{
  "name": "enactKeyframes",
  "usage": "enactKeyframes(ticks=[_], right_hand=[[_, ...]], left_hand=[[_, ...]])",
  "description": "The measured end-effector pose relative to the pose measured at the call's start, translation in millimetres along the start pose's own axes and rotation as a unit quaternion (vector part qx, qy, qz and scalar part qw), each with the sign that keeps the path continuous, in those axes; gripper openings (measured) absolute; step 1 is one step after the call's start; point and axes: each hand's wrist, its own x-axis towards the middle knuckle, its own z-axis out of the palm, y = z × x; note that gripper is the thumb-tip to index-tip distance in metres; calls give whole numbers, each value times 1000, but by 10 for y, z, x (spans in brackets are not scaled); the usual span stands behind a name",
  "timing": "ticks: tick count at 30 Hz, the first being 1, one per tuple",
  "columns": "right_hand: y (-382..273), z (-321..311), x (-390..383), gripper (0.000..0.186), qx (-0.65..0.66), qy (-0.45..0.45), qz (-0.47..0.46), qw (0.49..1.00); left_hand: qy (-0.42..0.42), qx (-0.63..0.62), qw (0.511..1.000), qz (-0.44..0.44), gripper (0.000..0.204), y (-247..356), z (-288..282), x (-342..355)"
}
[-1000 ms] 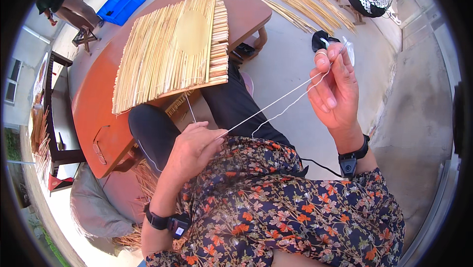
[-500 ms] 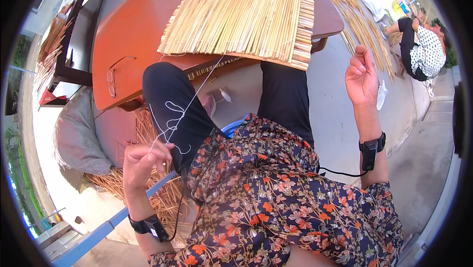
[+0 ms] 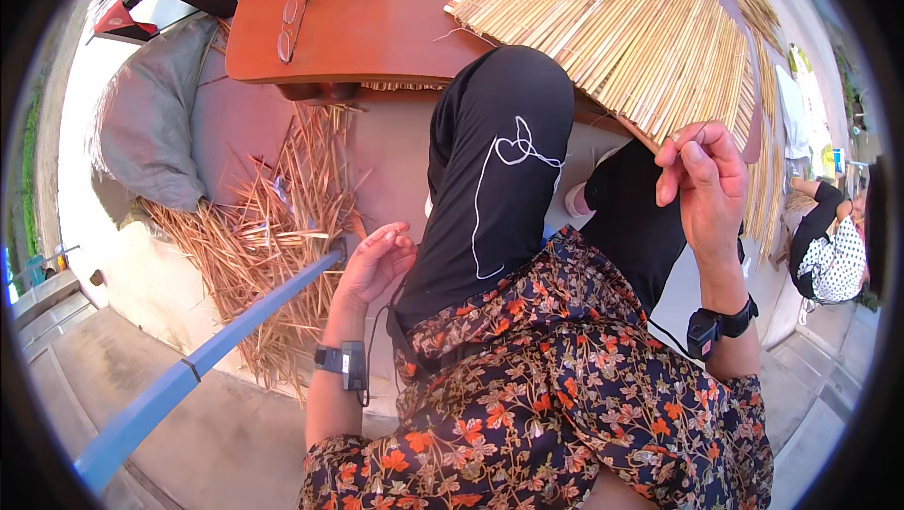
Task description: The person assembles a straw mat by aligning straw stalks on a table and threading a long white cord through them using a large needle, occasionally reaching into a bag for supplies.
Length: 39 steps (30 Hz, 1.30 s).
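Observation:
A mat of pale straw stalks rests on the table and overhangs its near edge. My right hand is beside the mat's near right corner, thumb and fingers pinched together. What it pinches is too thin to make out. My left hand is near my left knee, fingers loosely bent and apart, with nothing visible in it. A white string lies in loops across the dark trouser leg, clear of the left hand. Each wrist wears a black strapped device.
Eyeglasses lie on the reddish-brown table. Loose straw is heaped on the floor at left, beside a grey sack and a blue bar. Another person in a dotted top sits at far right, near long stalks.
My left hand has let go of the string, which now lies slack on my leg. The view has turned leftward. My right hand has come closer to the mat's near right corner.

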Motion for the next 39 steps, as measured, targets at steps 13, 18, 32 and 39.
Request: enactKeyframes(ticks=[13, 18, 32, 39], right_hand=[[156, -400, -86, 9, -225, 122, 33, 966], [184, -363, -47, 9, -215, 149, 74, 962], [110, 24, -80, 8, -239, -30, 56, 969], [679, 69, -225, 7, -340, -210, 39, 916]], left_hand=[[52, 335, 935, 107, 29, 886, -256, 1572], [143, 297, 938, 106, 29, 1041, -369, 1752], [47, 38, 995, 80, 26, 422, -618, 1162], [163, 234, 910, 301, 25, 1157, -331, 191]])
